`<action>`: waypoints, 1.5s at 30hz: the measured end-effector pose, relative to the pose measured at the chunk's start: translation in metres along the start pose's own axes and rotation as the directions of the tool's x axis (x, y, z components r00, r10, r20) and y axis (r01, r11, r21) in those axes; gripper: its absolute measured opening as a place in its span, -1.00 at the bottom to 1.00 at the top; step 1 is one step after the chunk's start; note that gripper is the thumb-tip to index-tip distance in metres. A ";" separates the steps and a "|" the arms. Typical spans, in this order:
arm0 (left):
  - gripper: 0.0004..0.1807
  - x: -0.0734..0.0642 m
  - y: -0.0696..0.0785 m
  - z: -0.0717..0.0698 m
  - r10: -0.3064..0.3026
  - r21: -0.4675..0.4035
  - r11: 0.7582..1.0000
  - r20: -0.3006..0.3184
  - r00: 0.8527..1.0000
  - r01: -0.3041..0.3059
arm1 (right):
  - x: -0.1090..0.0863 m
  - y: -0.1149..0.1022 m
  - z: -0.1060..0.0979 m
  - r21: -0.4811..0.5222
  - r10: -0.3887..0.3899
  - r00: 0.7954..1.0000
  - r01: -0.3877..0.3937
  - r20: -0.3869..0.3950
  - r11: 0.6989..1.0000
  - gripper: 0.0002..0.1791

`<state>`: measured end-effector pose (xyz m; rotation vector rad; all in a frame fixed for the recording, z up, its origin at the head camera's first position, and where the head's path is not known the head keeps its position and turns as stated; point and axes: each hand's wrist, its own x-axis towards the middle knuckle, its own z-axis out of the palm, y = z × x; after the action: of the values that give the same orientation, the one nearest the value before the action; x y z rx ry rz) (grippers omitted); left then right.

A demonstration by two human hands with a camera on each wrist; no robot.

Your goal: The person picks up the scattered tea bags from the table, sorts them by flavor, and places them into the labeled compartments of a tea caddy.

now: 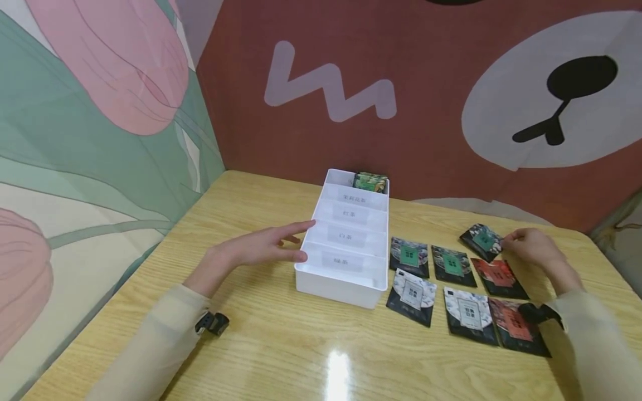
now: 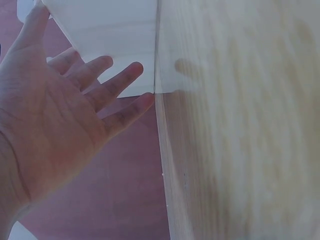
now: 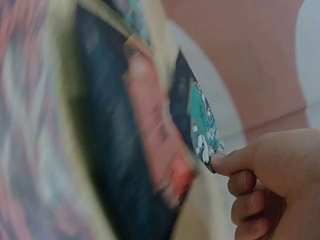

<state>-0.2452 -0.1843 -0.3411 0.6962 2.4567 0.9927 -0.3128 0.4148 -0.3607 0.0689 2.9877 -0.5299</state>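
Note:
My right hand point(image 1: 534, 246) pinches the corner of a dark packet with a teal label point(image 1: 482, 241) at the far right of the table; the right wrist view shows this packet point(image 3: 204, 125) between thumb and curled fingers point(image 3: 245, 182). A red-labelled packet point(image 1: 500, 278) lies just in front of it. My left hand point(image 1: 266, 245) rests with spread, straight fingers against the left side of a white divided box point(image 1: 341, 295). In the left wrist view the fingers point(image 2: 122, 80) lie along the box wall point(image 2: 107, 30). Green packets point(image 1: 370, 182) stand in the box's farthest compartment.
Two green-labelled packets point(image 1: 409, 257) lie right of the box. Nearer are two white-labelled packets point(image 1: 470, 315) and another red-labelled one point(image 1: 519, 327). The wooden table point(image 1: 251, 345) meets a red painted wall point(image 1: 281, 145) behind the box.

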 end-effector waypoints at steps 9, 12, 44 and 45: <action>-0.12 -0.002 0.000 0.000 -0.003 -0.008 1.000 -0.004 1.000 0.003 | -0.006 -0.033 -0.024 -0.031 -0.146 0.983 0.144 -0.113 0.989 -0.48; -0.12 -0.001 0.000 0.000 -0.001 -0.005 1.000 -0.002 1.000 0.001 | -0.008 -0.041 -0.022 -0.003 -0.158 0.978 0.159 -0.135 0.987 -0.50; -0.14 0.000 0.001 -0.001 -0.007 -0.003 1.000 0.005 1.000 0.007 | -0.032 -0.213 -0.022 0.295 -0.241 0.866 0.392 -0.438 0.872 -0.57; -0.14 0.001 0.001 -0.001 -0.007 -0.006 1.000 0.006 1.000 0.007 | -0.030 -0.217 -0.021 0.297 -0.246 0.865 0.398 -0.438 0.868 -0.58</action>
<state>-0.2460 -0.1842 -0.3401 0.6869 2.4479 0.9939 -0.2986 0.2174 -0.2636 -0.3598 3.2367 -1.2748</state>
